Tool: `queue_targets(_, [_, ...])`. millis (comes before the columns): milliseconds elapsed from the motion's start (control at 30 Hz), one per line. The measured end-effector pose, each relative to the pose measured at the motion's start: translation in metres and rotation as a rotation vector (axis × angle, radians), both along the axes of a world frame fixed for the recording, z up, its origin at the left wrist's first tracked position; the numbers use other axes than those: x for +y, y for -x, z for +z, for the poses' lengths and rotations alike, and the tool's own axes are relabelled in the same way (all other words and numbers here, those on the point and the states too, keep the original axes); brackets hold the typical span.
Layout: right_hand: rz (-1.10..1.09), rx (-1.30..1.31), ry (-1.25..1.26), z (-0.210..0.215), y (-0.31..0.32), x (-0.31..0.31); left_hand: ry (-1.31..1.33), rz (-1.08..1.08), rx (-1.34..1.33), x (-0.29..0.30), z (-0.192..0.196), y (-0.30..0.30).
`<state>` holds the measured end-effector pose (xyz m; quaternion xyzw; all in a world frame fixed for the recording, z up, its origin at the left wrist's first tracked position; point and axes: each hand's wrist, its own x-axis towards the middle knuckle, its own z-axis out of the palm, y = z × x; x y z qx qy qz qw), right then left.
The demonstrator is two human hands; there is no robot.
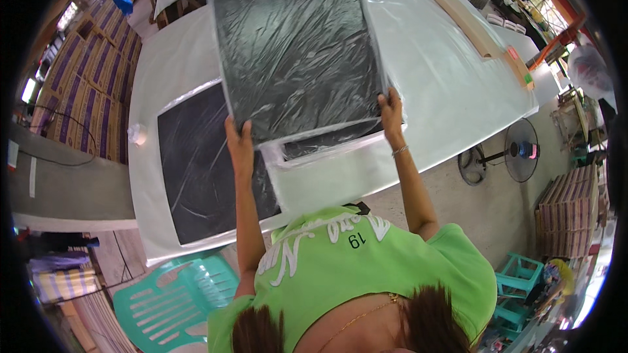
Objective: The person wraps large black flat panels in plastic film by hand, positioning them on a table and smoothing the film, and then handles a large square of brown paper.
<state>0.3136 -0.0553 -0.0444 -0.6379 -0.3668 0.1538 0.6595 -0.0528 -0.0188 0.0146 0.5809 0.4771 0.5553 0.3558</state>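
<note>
Between my two hands is a large black flat panel (pixel 297 46) wrapped in wrinkled clear plastic with pale edges. My left hand (pixel 240 146) grips its near left corner, and my right hand (pixel 391 116) grips its near right corner, thumbs toward the upper face. The panel appears tilted over the table, partly covering another plastic-wrapped dark panel (pixel 333 138) beneath it. A further black panel (pixel 199 163) in clear film lies flat to the left, under my left forearm. The fingers below the held panel are hidden.
The white-covered table (pixel 445 85) carries a long cardboard strip (pixel 463 21) and a tape roll (pixel 137 134). Stacked cartons (pixel 91 78) stand left, more cartons (pixel 568 212) right. A green plastic chair (pixel 176 297) is near left; a fan (pixel 521 150) stands right of the table.
</note>
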Motion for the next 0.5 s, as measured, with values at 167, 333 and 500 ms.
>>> queue_targets(167, [0.197, -0.074, 0.105, 0.023, -0.074, 0.012, 0.049, 0.1, 0.025, 0.009, -0.013, -0.084])
queue_targets(333, [0.196, -0.101, 0.238, 0.012, -0.091, 0.029, 0.107, 0.231, 0.118, 0.013, -0.042, -0.102])
queue_targets(500, [0.138, -0.238, 0.367, 0.015, -0.089, 0.028, 0.227, 0.334, 0.287, 0.014, -0.046, -0.107])
